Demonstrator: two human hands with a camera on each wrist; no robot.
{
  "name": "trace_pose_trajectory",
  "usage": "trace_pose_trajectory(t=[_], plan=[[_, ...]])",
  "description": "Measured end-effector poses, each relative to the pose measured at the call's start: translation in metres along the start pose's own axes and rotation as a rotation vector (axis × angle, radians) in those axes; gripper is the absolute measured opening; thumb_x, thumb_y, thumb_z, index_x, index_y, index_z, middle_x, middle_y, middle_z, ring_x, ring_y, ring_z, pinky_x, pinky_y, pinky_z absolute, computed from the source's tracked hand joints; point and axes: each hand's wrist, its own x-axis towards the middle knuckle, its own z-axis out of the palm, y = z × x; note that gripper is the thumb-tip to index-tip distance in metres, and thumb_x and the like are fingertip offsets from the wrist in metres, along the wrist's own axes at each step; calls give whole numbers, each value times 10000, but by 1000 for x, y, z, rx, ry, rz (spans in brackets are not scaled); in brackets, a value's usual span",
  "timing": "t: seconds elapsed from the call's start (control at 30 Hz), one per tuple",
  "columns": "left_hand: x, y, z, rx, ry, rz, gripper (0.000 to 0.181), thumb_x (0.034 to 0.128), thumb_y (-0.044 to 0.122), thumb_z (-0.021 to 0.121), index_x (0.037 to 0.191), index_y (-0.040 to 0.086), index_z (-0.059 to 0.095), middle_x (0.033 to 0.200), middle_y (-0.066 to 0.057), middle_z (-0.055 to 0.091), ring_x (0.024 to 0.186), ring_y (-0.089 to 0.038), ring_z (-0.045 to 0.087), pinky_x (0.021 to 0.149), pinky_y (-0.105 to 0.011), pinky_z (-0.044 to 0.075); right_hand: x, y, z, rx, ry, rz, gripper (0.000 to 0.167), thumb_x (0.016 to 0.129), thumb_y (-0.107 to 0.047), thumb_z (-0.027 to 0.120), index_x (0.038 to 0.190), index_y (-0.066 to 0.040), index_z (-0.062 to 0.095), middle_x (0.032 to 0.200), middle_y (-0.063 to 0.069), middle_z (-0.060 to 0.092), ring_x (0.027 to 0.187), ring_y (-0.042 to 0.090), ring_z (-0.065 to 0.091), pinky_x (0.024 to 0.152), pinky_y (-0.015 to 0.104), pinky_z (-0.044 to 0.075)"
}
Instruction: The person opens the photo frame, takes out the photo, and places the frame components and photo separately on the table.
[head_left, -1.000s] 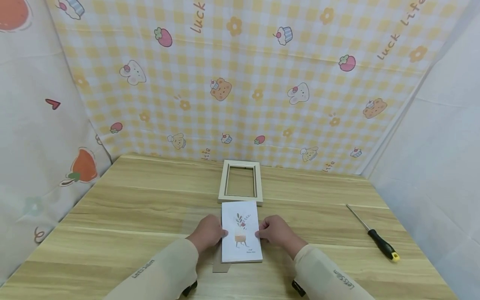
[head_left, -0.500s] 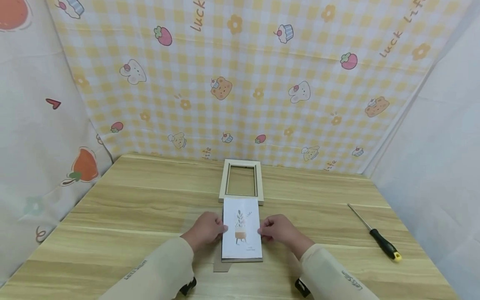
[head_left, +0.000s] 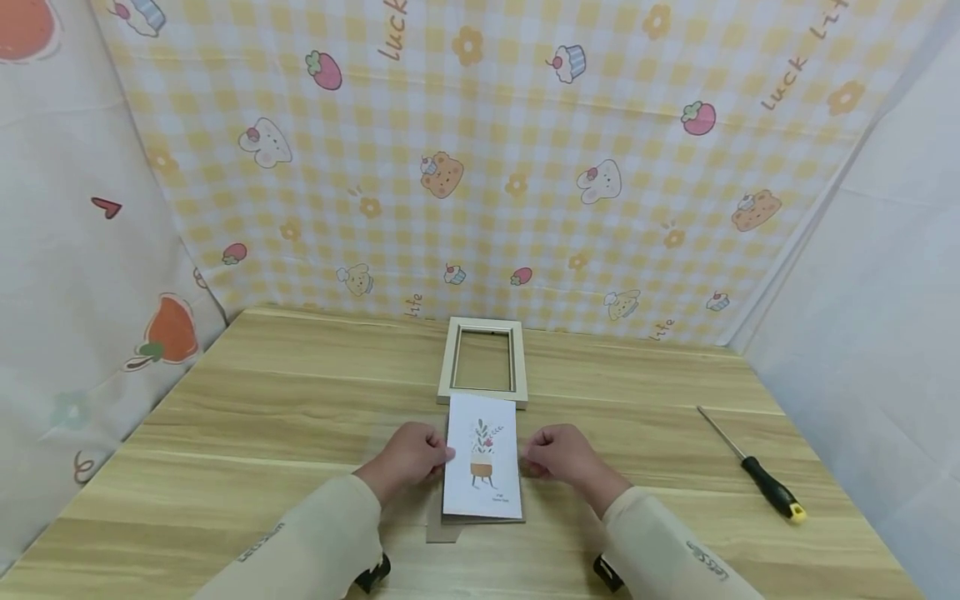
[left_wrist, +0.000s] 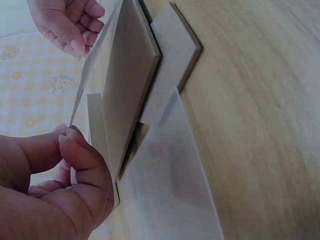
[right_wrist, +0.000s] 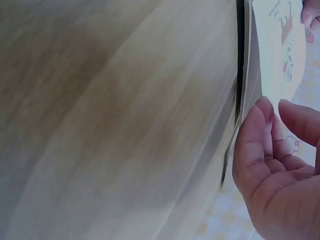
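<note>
A white printed card [head_left: 483,492] with a potted-plant drawing is held by my left hand [head_left: 412,454], which pinches its left edge between thumb and fingertips. In the left wrist view the card is lifted off a brown backing board [left_wrist: 130,70], with a gap between them. A smaller brown flap [left_wrist: 172,45] sticks out from under the board. Beside the card's right edge, my right hand [head_left: 566,457] has thumb and fingers parted and holds nothing. A cream picture frame [head_left: 446,367] lies just behind the card, whose top end overlaps the frame's near edge.
A clear plastic sheet [left_wrist: 170,180] lies on the wooden table [head_left: 300,400] by my left hand. Farther right lies a screwdriver [head_left: 768,487] with a black and yellow handle. A patterned curtain [head_left: 517,125] hangs behind the table.
The card has come up off the backing board, moved slightly toward the frame and tilted. My right hand has let go of its right edge and drawn a little to the right.
</note>
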Motion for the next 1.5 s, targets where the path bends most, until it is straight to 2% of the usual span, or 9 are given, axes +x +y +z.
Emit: trace_pose_trajectory(t=[0.17,0.33,0.57,0.9,1.23,1.37,1.5], plan=[[-4,6,0,-48,-7,-11,181,916,44,628,752,29,552,677,-59,553,613,-141,481,549,-233,402,1,-3,3,-33,10,-6,87,882,-74,678,840,1,674,715,52,602,685,150,559,614,306,530],[-4,5,0,-61,-5,10,172,922,54,624,767,25,554,680,-57,556,614,-147,483,559,-251,418,-1,-5,3,-38,18,11,78,887,-63,671,863,11,675,738,60,612,691,156,573,618,314,538],[-3,1,2,-72,1,13,186,917,56,632,750,34,552,671,-64,561,609,-152,489,558,-251,413,-2,-8,3,44,18,31,72,894,-39,656,892,32,668,776,80,624,704,170,582,649,322,548],[0,-2,3,-85,14,-18,230,918,31,604,701,40,526,666,-70,566,607,-153,509,561,-245,433,2,-7,6,76,57,5,72,876,-31,676,887,39,663,769,79,618,694,160,573,641,306,536],[3,1,1,-23,2,-75,285,909,32,584,630,49,524,611,-55,553,568,-140,478,518,-221,369,6,-5,10,66,57,32,66,858,-28,693,868,33,667,733,60,613,667,150,570,610,284,522],[3,2,3,20,11,-44,299,899,22,594,605,30,541,580,-49,551,545,-138,475,507,-222,366,5,-5,11,54,70,28,58,842,-10,702,854,39,674,709,49,615,642,139,569,593,277,519],[0,4,5,107,20,-7,334,893,32,588,565,41,526,534,-22,509,513,-134,445,486,-227,342,6,-3,12,-1,68,5,49,825,3,705,806,36,674,663,28,603,612,124,562,576,274,520]])
